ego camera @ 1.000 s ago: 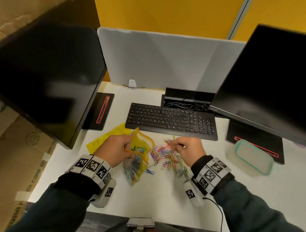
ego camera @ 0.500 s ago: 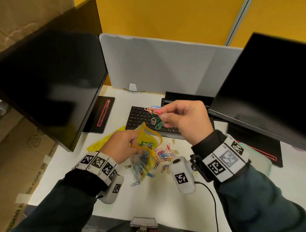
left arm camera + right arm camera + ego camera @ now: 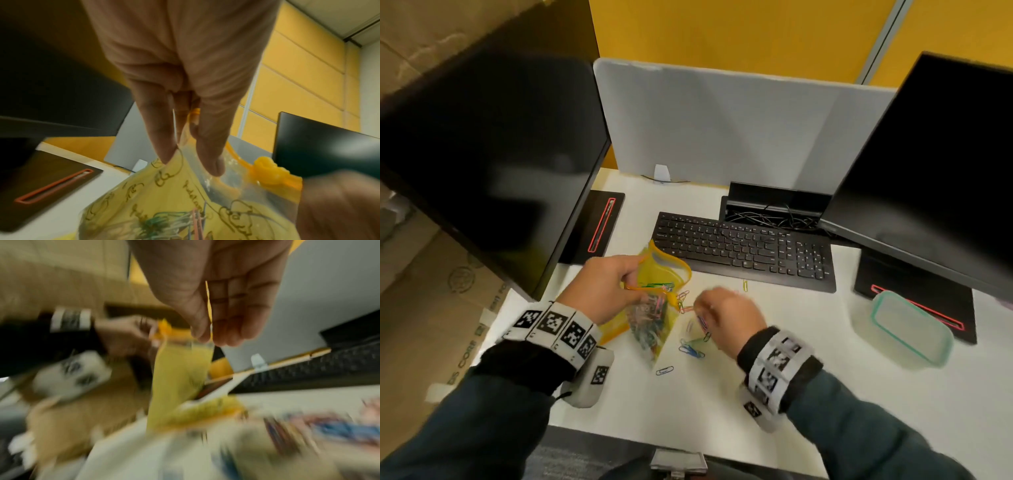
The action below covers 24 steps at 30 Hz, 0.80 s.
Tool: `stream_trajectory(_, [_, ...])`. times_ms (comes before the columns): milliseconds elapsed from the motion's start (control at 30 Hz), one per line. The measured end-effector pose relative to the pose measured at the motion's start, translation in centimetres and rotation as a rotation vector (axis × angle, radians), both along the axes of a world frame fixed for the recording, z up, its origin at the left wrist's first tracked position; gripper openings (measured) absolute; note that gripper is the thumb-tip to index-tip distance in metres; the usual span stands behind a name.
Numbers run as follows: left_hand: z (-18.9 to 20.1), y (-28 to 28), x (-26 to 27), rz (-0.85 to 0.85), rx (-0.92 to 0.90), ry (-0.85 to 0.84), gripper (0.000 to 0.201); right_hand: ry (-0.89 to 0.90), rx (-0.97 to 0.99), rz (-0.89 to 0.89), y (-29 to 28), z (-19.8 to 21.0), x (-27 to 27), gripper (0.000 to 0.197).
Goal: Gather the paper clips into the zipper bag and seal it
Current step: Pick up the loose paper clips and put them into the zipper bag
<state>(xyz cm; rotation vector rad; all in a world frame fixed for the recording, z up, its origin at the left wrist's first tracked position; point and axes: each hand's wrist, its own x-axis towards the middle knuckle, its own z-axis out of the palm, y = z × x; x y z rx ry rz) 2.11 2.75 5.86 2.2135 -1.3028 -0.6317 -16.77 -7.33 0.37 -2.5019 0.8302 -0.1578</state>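
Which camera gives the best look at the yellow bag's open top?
The head view: the zipper bag gapes, its orange rim clear, the left hand pinching it. The left wrist view shows only part; the right wrist view is blurred.

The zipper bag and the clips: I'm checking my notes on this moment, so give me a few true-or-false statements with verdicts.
1. The left hand holds the zipper bag near its open top. True.
2. The bag is sealed. False: its orange-rimmed mouth gapes open.
3. Paper clips lie loose on the desk beside the bag. True.
4. The bag holds no clips. False: coloured clips show through its clear side.
5. The right hand rests on the keyboard. False: it is over the desk by the loose clips, nearer than the keyboard.
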Motion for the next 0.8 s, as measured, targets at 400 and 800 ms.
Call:
stream_trajectory(400, [0.4,3.3,1.8,0.092,0.038,-0.103,0.033,0.587,-0.113,0.486,2.9,-8.4,2.0,0.072])
stream_trajectory(800, [0.0,3.7,2.2,0.106,0.008,-0.099,0.037,0.599,0.035,0.354,-0.2,-7.9,2.5,0.084])
